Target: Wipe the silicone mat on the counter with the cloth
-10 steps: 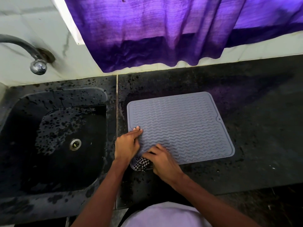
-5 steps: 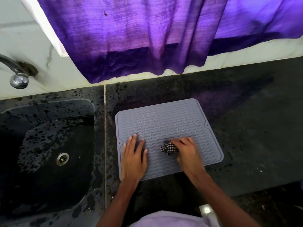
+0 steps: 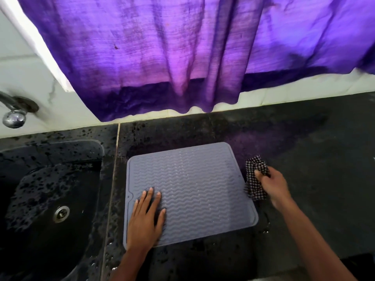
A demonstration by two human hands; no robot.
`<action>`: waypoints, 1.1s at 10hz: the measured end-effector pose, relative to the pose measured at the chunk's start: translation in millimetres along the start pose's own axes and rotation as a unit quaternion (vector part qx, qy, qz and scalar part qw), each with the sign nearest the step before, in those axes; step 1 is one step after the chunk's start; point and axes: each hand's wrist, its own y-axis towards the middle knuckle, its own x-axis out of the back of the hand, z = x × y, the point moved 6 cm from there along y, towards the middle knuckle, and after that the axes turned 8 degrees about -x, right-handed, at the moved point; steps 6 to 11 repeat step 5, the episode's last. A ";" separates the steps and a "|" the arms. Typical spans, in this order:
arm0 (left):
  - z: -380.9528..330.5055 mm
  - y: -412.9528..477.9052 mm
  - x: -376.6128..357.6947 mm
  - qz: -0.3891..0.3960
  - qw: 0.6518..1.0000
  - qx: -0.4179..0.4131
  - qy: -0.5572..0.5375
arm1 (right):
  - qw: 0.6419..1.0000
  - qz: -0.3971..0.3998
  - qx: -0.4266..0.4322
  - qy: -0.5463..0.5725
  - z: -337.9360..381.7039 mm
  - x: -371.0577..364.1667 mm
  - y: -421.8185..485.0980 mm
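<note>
A grey silicone mat (image 3: pixel 198 187) with wavy ridges lies flat on the dark counter (image 3: pixel 314 159), just right of the sink. My left hand (image 3: pixel 147 220) presses flat on the mat's near-left part, fingers straight. My right hand (image 3: pixel 273 185) grips a bunched black-and-white checked cloth (image 3: pixel 254 179) just off the mat's right edge, on the counter. Part of the cloth is hidden under my fingers.
A black sink (image 3: pixel 50 199) with a metal drain (image 3: pixel 60 213) sits to the left, with a chrome tap (image 3: pixel 14 116) above it. A purple curtain (image 3: pixel 182 53) hangs over the white wall behind the counter. Water drops speckle the counter around the mat.
My right hand has swept the cloth from the mat's near-left corner across to beyond its right edge. My left hand has flattened onto the mat's left side.
</note>
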 end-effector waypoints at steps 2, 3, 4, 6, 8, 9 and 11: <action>-7.0 -0.4 0.0 0.002 1.000 0.021 0.018 | 0.998 -0.033 0.001 -0.059 6.0 20.3 16.5; -11.4 -0.5 0.7 -0.008 0.999 0.039 0.022 | 0.994 -0.042 0.027 -0.096 8.1 18.9 16.0; -13.9 -4.7 2.5 -0.014 0.998 0.050 0.027 | 0.983 -0.071 0.058 -0.158 4.6 23.1 17.0; -16.9 -1.8 2.6 -0.010 0.998 0.060 0.026 | 0.945 -0.165 0.156 -0.236 18.6 25.0 -6.5; -16.9 -1.8 2.6 -0.010 0.998 0.060 0.026 | 0.945 -0.165 0.156 -0.236 18.6 25.0 -6.5; -16.9 -1.8 2.6 -0.010 0.998 0.060 0.026 | 0.945 -0.165 0.156 -0.236 18.6 25.0 -6.5; -16.9 -1.8 2.6 -0.010 0.998 0.060 0.026 | 0.945 -0.165 0.156 -0.236 18.6 25.0 -6.5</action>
